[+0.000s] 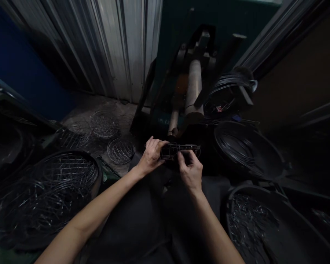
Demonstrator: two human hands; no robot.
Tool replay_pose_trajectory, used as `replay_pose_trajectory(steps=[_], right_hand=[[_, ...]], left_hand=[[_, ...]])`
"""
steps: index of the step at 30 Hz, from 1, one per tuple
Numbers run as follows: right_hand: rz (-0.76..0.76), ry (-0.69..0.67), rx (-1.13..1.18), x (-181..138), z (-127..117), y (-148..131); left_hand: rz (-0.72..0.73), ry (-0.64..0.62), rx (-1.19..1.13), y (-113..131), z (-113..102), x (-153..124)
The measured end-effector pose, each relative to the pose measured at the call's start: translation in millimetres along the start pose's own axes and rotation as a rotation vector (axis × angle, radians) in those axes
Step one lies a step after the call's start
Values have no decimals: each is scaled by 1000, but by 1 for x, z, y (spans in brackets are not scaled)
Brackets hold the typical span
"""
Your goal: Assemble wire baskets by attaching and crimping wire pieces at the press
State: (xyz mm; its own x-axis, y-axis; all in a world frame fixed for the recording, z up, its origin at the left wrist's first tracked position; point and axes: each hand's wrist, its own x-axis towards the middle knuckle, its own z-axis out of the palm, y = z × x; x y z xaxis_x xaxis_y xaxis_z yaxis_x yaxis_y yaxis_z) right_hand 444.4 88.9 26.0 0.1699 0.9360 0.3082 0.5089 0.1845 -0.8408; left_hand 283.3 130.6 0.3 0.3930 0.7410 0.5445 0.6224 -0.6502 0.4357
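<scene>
Gripping the left end of a wire frame (172,151), the left hand (151,154) closes thumb and fingers on it; the right hand (191,168) bends its fingers toward the thumb at the frame's near side, its exact hold not discernible. The frame lies below the machine's thick cylindrical bar (194,86), between a heaped tub (99,170) of wire grids (68,170) and a coil-bearing basin (272,157).

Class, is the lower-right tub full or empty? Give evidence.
Partly filled: the tub has small metal pieces at left, bare surface at right.
</scene>
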Motion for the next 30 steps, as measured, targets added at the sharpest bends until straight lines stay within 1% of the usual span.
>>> replay_pose_trajectory(steps=[10,20,27,30], right_hand=[[-19,29,12,16,9,4],[-28,51,-8,23,14,10],[-46,65,-5,26,17,11],[-66,78,-12,26,17,13]], left_hand=[[33,33,13,-15,4,13],[24,2,-1,-26,12,20],[25,-19,38,-28,11,24],[28,-6,84,-30,11,25]])
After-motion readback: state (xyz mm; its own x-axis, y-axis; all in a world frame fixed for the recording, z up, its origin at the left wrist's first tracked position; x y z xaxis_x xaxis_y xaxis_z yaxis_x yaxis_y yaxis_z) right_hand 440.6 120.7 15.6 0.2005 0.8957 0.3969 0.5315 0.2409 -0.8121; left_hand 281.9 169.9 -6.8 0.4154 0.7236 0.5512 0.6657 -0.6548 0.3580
